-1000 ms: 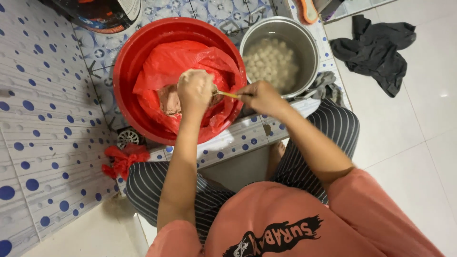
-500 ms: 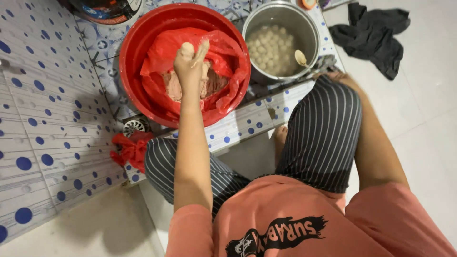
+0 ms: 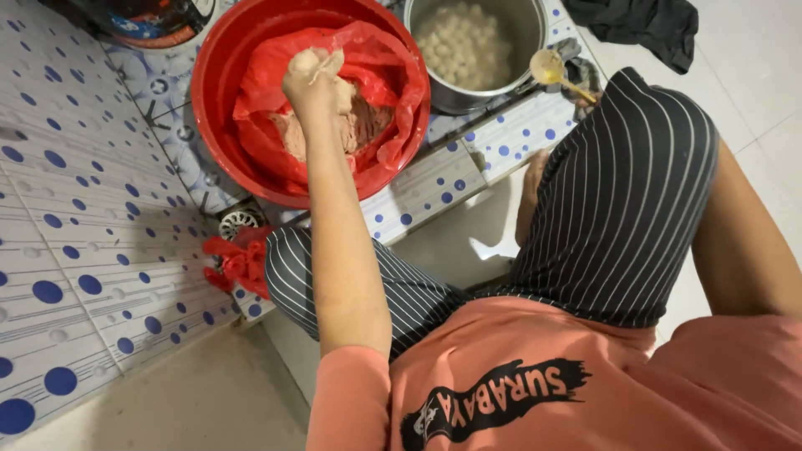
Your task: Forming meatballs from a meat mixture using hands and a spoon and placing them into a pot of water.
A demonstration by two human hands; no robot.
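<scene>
The left hand [image 3: 313, 79] was closed around a lump of pale pink paste [image 3: 311, 60], squeezing it so that a rounded knob bulged out at the top of the fist. It hung over a red basin [image 3: 219, 100] lined with a red plastic bag [image 3: 393, 92], in which the rest of the paste [image 3: 363, 125] lay (a ragged pinkish heap just beside the wrist). To the right of the basin stood a metal pot [image 3: 526, 33] filled with pale round balls [image 3: 468, 42]. A spoon [image 3: 551, 68] with a yellow handle showed at the pot's lower rim, above the knee in striped trousers [image 3: 626, 184]. The right hand was hidden behind that knee, so I cannot tell whether it was open or closed. Basin and pot sat on a floor of white tiles with blue dots [image 3: 75, 250]; a crumpled red bag [image 3: 238, 260] lay beside a round drain [image 3: 241, 222], and a dark cloth [image 3: 643, 18] lay at the top right.
</scene>
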